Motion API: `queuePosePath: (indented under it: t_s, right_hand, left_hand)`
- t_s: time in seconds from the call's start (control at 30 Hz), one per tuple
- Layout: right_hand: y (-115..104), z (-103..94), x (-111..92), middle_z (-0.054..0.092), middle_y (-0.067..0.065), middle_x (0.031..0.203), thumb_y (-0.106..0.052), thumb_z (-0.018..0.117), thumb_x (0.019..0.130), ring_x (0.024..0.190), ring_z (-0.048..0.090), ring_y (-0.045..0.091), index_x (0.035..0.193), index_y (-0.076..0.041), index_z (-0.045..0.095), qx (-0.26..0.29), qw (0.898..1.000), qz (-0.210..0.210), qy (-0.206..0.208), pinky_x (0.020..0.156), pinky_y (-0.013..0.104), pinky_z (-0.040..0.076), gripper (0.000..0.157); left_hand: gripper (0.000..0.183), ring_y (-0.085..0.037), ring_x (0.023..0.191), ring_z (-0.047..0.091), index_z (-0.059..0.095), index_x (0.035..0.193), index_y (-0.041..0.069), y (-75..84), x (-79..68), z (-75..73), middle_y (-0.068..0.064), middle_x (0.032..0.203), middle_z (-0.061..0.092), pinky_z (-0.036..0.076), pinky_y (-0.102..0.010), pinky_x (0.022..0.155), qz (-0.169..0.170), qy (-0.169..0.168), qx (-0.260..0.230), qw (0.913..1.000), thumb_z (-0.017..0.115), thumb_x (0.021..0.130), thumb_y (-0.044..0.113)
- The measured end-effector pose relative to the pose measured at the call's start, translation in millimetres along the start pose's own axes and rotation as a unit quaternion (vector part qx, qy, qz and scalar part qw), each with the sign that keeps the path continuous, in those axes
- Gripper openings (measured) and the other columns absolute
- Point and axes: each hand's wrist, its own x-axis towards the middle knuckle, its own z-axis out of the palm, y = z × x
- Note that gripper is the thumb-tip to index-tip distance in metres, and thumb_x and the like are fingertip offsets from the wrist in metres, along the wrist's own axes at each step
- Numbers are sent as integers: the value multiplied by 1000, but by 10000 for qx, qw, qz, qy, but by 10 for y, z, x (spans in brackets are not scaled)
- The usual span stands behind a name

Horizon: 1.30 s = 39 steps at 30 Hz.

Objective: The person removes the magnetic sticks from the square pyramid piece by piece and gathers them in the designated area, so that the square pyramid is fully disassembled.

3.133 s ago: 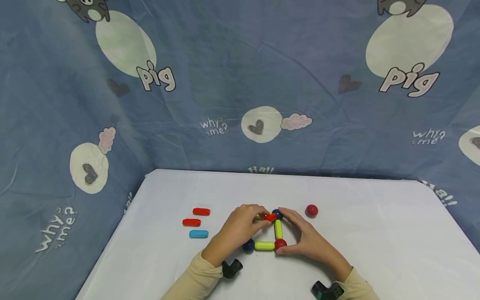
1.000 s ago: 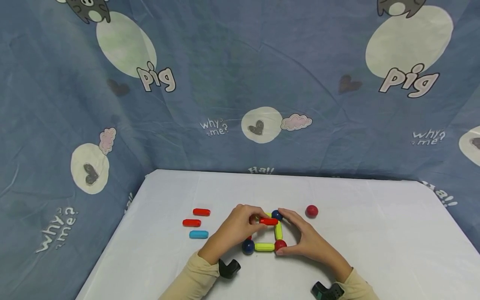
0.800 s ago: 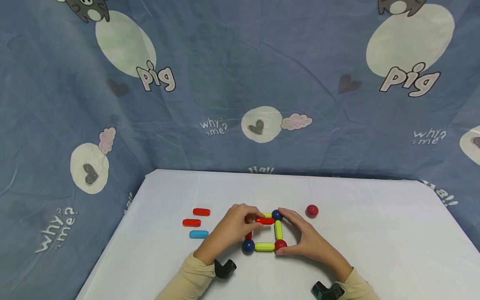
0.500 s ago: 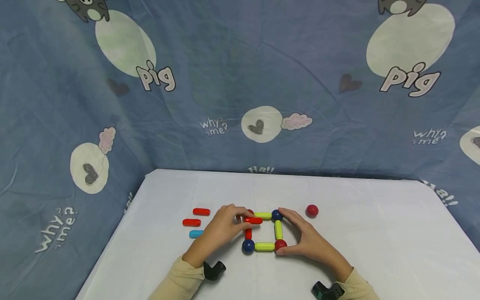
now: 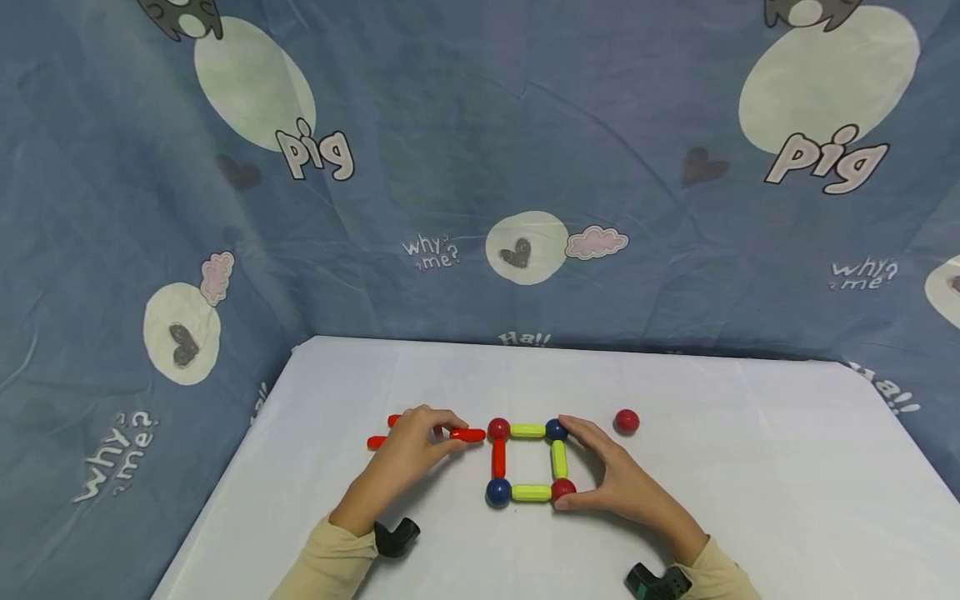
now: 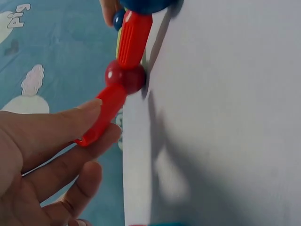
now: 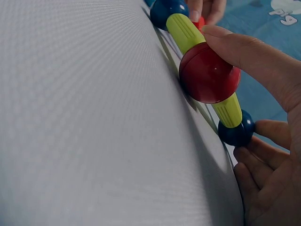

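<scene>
My left hand (image 5: 405, 448) pinches a red magnetic rod (image 5: 468, 435) between thumb and fingers. In the left wrist view the rod's far end meets a red ball (image 6: 126, 77). That ball is the far left corner of a flat square of magnetic rods and balls, with three yellow-green rods (image 5: 528, 431) and one red rod (image 5: 498, 458) as sides. My right hand (image 5: 622, 477) holds the square's right side: the thumb presses the near red ball (image 7: 209, 73), and fingers touch the far blue ball (image 7: 236, 129). Another blue ball (image 5: 498, 492) forms the near left corner.
A loose red ball (image 5: 626, 422) lies right of the square. Two red rods, one farther back (image 5: 394, 420) and one closer (image 5: 376, 443), lie partly hidden behind my left hand. Black wrist cameras (image 5: 397, 537) sit at both wrists. A patterned blue cloth (image 5: 420, 167) hangs behind the white table (image 5: 750, 483).
My left hand has carried the red rod leftward, from beside the far blue ball to the left of the far red ball. It now covers the loose blue rod. The right hand stays put.
</scene>
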Motion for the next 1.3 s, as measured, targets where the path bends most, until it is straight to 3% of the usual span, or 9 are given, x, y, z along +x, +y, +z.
queuePosePath:
  t_s: [0.3,0.5,0.67,0.87,1.3]
  right_hand:
    - [-4,2,6,45,0,161,-50,94,68,152,40,32,157,-26,43,48,10000,20,16,117,65,35,105]
    - [16,0,1,45,2,161,-49,94,70,150,41,36,157,-25,43,-17,10000,-48,42,116,67,34,104]
    - [26,5,2,45,3,161,-49,94,70,150,40,36,157,-25,43,-15,10000,-46,37,116,68,34,104]
    - [11,6,2,45,1,161,-50,94,69,151,40,34,157,-26,43,8,10000,1,42,117,65,35,104]
    - [1,22,5,45,-1,161,-51,94,67,152,39,31,156,-28,44,38,10000,78,42,118,64,35,104]
  left_hand:
    - [17,-16,82,57,82,93,16,-69,-3,-54,3,87,73,45,-33,75,-257,47,591,9979,88,79,10]
    - [17,-20,87,62,81,88,14,-99,-5,-48,-1,91,78,45,-42,84,-275,306,1022,9939,90,76,6]
    - [18,-19,83,62,80,85,14,-129,-10,-51,0,84,76,44,-42,81,-264,429,1246,9909,90,74,3]
    - [20,-21,82,65,80,84,13,-167,-12,-50,-2,84,76,45,-41,78,-123,563,1383,9887,90,72,1]
    - [23,-19,78,64,80,85,13,-199,-1,-52,-2,84,76,45,-39,76,-183,552,1362,9890,92,69,1]
